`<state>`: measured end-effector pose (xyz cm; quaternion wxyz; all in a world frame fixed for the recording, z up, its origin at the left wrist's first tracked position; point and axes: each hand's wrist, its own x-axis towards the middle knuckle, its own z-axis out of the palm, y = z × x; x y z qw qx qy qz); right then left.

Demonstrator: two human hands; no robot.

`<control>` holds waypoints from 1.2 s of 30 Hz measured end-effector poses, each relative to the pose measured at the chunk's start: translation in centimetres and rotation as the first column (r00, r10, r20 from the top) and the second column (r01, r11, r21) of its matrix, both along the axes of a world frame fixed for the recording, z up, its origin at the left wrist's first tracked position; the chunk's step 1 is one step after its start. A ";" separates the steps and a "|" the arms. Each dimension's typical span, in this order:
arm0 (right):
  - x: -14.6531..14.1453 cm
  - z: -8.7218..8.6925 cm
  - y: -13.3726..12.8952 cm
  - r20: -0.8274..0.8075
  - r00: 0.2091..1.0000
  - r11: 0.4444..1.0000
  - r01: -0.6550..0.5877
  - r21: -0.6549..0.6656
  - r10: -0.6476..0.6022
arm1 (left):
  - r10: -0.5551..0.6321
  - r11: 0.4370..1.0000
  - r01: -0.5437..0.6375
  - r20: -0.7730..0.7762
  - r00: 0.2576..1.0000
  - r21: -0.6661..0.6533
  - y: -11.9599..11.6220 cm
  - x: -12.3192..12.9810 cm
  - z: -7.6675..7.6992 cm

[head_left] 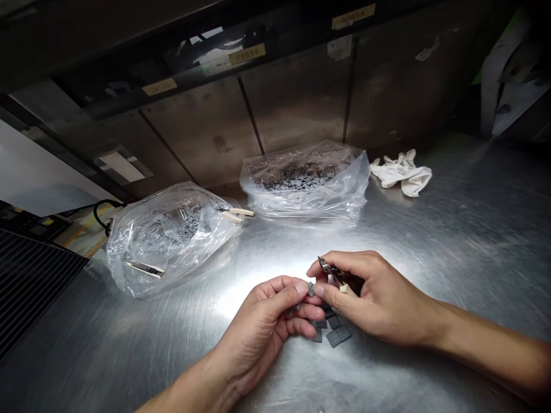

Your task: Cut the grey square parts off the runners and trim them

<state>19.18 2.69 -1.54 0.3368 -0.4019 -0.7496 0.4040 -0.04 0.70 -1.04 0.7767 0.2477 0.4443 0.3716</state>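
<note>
1. A brushed stainless steel table (447, 246) spreads under everything
2. A clear plastic bag (144, 258) slumps at left, holding a metal-bladed tool (145, 268)
3. A second clear bag (301, 209) sits behind it, full of grey square pieces (297, 180)
4. Cream-handled pliers (236, 214) rest against the left bag's edge
5. A crumpled white cloth (402, 172) lies right of the bags
6. Yellow labels (247, 54) mark the steel panels above
7. A black cable (103, 212) loops beyond a dark grille (30, 287)

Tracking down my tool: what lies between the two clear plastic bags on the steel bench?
Small cream-handled pliers lie there, seen in the head view.
</note>
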 end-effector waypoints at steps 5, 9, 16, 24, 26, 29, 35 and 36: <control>0.2 0.4 0.0 -0.069 0.997 0.988 -0.039 -0.151 0.029 | -0.051 0.998 0.053 0.076 0.996 -0.022 0.2 -0.2 0.0; 0.2 0.7 0.2 -0.102 0.994 0.988 -0.047 -0.148 0.032 | -0.067 0.998 0.068 0.095 0.993 -0.011 0.3 -0.1 0.2; 0.7 0.1 0.5 0.042 0.995 0.989 0.082 0.122 -0.088 | 0.005 1.000 -0.005 0.011 1.000 0.013 0.0 0.2 0.3; 1.0 -0.5 0.1 0.257 0.953 0.919 0.052 0.391 -0.163 | 0.043 0.998 -0.046 0.062 0.997 0.053 -0.1 0.1 0.3; 0.9 -0.7 -0.1 0.292 0.940 0.905 0.037 0.425 -0.175 | 0.049 0.997 -0.052 0.058 0.997 0.058 -0.1 0.1 0.1; 0.7 -0.9 -0.4 0.370 0.911 0.892 -0.006 0.452 -0.182 | 0.059 0.997 -0.061 0.033 0.998 0.054 -0.2 0.2 0.0; 0.3 -1.4 -0.7 0.490 0.840 0.855 -0.063 0.515 -0.233 | 0.047 0.996 -0.042 -0.070 0.996 0.078 -0.2 0.2 0.1; 0.3 -1.4 -0.8 0.489 0.839 0.848 -0.065 0.525 -0.238 | 0.045 0.995 -0.037 -0.093 0.995 0.088 -0.2 0.2 0.1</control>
